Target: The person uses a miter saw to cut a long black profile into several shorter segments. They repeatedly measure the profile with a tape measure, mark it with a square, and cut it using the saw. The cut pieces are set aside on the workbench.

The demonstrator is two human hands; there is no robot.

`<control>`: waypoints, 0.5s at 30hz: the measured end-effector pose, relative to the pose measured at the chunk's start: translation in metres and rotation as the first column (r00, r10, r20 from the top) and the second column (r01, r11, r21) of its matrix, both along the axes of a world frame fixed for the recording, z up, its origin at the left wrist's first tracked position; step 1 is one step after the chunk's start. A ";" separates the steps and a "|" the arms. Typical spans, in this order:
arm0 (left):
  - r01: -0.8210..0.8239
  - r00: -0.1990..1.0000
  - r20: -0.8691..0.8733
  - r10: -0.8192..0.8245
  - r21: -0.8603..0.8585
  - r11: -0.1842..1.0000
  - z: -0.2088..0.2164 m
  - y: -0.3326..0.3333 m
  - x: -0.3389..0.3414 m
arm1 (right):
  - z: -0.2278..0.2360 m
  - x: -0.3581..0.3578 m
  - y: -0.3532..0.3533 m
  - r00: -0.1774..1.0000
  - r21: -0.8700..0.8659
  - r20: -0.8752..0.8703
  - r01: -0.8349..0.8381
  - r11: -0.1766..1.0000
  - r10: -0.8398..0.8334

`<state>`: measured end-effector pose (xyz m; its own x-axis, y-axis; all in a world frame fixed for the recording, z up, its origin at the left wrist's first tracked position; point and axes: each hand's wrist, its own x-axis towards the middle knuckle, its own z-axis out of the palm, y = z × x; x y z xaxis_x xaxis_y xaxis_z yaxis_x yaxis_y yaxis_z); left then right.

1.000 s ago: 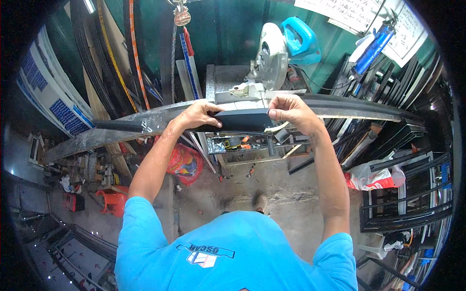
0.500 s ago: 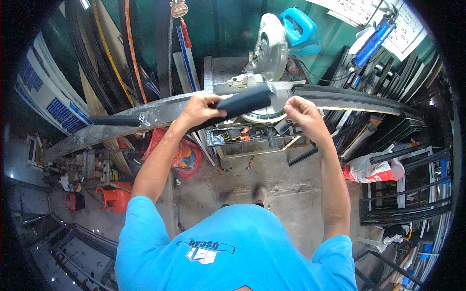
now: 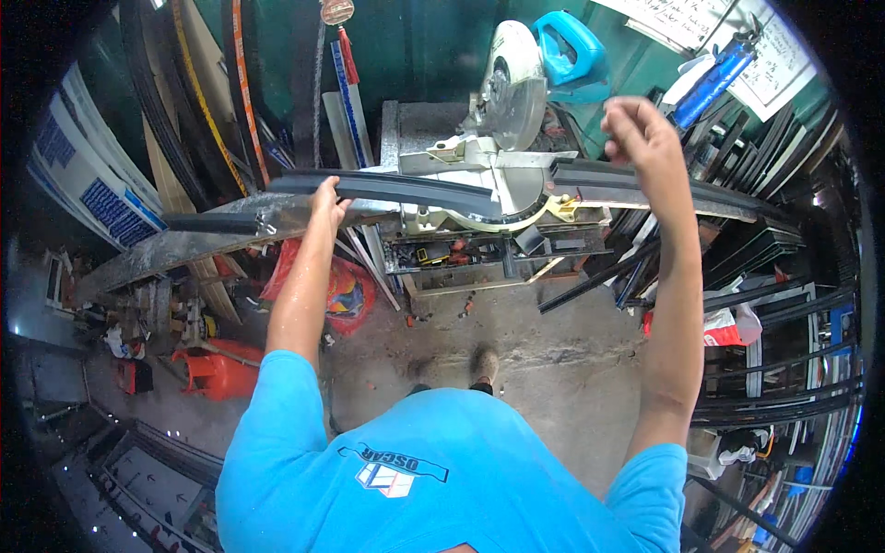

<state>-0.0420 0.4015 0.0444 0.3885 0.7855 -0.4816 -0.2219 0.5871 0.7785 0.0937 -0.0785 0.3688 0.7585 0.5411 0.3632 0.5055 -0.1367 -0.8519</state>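
My left hand is closed around a long black metal profile, which reaches rightward onto the bed of a mitre saw. The profile's right end lies near the slot of the saw table. My right hand is raised to the right of the saw, fingers loosely curled and apart, with nothing visible in it. The teal saw handle is the nearest thing on its left. The saw head is up, its round blade guard standing above the fence.
More black profiles lie on the bench right of the saw; another short one rests at left. A drawer of tools is below the saw. A blue caulking gun hangs at right. A red gas cylinder stands lower left.
My left hand has swung the profile from a raised tilt down along the saw bed, moving left. My right hand has risen and moved right, away from the profile's end.
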 end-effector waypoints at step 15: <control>0.386 0.849 -0.481 -0.219 0.279 0.879 -0.026 -0.067 0.007 | 0.039 0.242 0.119 0.827 -0.517 0.554 0.430 0.740 -0.093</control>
<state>-0.0346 0.3343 0.0182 0.4584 0.8092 -0.3676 0.3196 0.2359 0.9177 0.3357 0.0404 0.4082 0.7282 0.5720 0.3775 0.6681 -0.7154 -0.2048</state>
